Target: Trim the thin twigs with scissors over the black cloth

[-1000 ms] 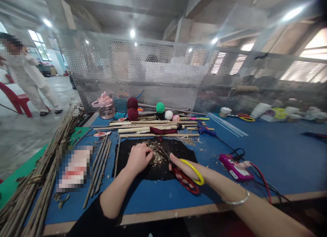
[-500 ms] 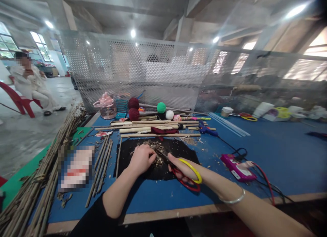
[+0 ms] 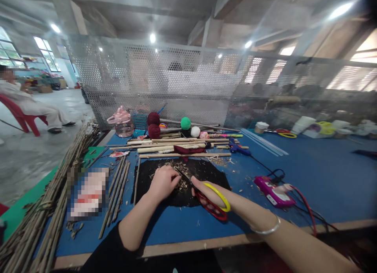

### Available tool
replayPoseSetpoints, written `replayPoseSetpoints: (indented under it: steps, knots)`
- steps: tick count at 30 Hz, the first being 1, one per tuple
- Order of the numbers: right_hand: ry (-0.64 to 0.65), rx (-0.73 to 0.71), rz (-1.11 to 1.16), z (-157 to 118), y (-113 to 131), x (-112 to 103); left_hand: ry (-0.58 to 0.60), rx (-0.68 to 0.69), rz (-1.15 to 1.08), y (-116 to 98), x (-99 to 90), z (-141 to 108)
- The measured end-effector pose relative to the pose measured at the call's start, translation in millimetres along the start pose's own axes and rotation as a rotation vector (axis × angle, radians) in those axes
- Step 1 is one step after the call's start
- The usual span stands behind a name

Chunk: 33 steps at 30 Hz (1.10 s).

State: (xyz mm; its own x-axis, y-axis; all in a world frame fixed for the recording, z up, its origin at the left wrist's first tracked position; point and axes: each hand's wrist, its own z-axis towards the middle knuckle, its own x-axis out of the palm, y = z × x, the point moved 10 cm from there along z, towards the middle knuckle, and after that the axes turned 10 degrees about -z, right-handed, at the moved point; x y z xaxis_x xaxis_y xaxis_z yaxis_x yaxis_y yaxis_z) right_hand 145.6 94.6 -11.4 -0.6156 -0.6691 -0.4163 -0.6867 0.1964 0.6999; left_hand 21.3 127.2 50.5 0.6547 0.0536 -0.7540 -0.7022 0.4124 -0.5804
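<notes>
My right hand [image 3: 207, 191] grips a pair of scissors [image 3: 223, 198] with one yellow and one red handle loop. Their dark blades point up and left toward a heap of brown plant scraps [image 3: 183, 185]. Beside the blade tips, my left hand [image 3: 164, 182] is closed, knuckles up, low over the heap. Its fingertips are tucked out of sight, so what it pinches is hidden. Both hands are above a black cloth [image 3: 210, 171] spread on the blue table [image 3: 182, 229].
Short sticks [image 3: 118, 190] and a long bundle of twigs [image 3: 63, 186] lie at left. Behind the cloth are wooden rods [image 3: 188, 156], yarn balls [image 3: 153, 131] and a pink-lidded jar [image 3: 120, 123]. A glue gun [image 3: 238, 148] and purple power strip [image 3: 273, 192] with cords sit right.
My right hand and the scissors have shifted slightly to the left. My left hand stays in place. At far left, the seated person has leaned back.
</notes>
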Motion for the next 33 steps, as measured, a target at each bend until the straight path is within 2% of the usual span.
replayPoseSetpoints:
  steps: [11, 20, 25, 33]
  knots:
    - [0.0, 0.019, -0.002, 3, -9, -4, -0.009, 0.015, 0.041, -1, -1.3, -1]
    - [0.028, 0.074, 0.078, -9, -7, 0, -0.058, -0.005, 0.022, 3, -5.7, -1]
    - [0.047, 0.054, 0.074, -6, -6, 4, -0.037, 0.021, -0.019, -2, -3.0, -1]
    - [0.011, 0.038, 0.03, -3, -6, 1, 0.0, 0.019, -0.012, -2, 1.5, 0]
